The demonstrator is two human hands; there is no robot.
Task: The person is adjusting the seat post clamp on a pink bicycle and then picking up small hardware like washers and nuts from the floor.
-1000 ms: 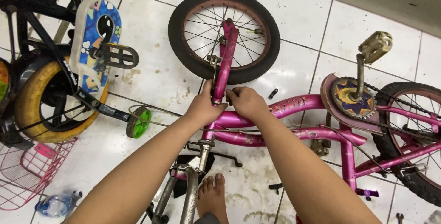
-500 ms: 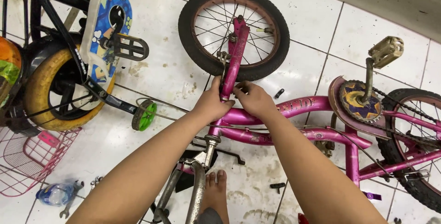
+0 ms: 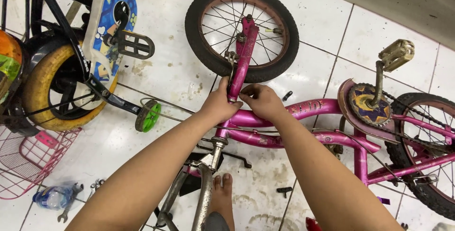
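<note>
where the white tiled floor (image 3: 166, 77) shows between the bikes, it is stained and smudged, with dark grout lines and a grey strip along the top right corner. on it lies a small pink metal bicycle frame (image 3: 294, 117) on its side, its pink fork (image 3: 242, 55) running up to a black-tyred front wheel (image 3: 241, 32). the left hand (image 3: 219, 105) and right hand (image 3: 262, 100) meet at the base of the fork, fingers clamped around it. a second bike with a yellow-rimmed wheel (image 3: 47, 96) and a pink wire basket (image 3: 28, 162) are cut off at the left edge. the rear wheel (image 3: 426, 155) runs off the right. a bare foot (image 3: 222, 198) stands below, partly hidden by the grey handlebar stem (image 3: 204, 198).
</note>
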